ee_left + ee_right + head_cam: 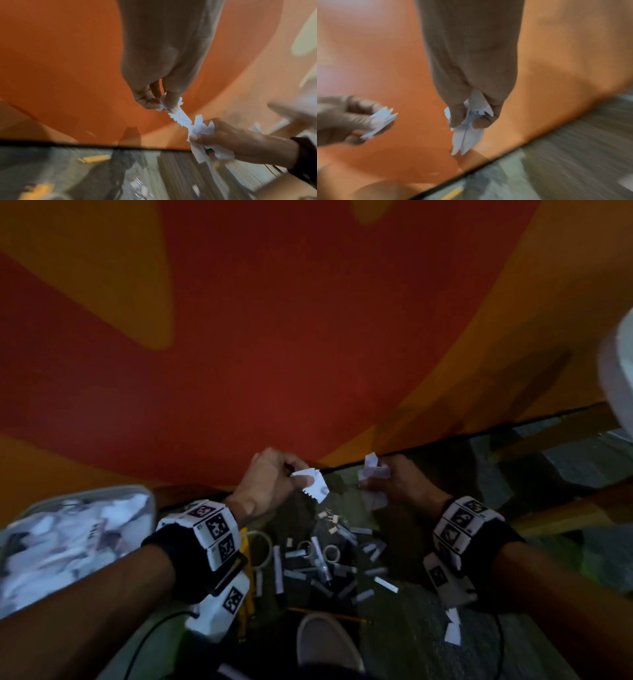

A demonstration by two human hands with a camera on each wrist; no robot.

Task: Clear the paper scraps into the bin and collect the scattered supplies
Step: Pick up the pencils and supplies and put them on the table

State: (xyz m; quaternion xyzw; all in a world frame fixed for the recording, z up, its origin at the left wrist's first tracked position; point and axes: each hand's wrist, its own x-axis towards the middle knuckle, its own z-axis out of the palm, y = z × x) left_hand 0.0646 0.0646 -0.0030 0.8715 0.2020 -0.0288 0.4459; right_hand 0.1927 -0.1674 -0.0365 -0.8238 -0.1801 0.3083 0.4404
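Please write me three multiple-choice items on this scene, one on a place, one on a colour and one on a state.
1. Where is the bin?
A. To the person's left
B. Between the hands
C. Behind the right hand

2. What colour are the scraps?
A. Yellow
B. White
C. Black

3. What is the left hand doing?
A. Resting flat
B. Hanging idle
C. Pinching a jagged scrap

Key: 1 A, the bin sits left of the left arm in the head view. 2 B, both hands hold white paper. 3 C, thumb and fingers pinch it, while the right hand grips a crumpled bunch.
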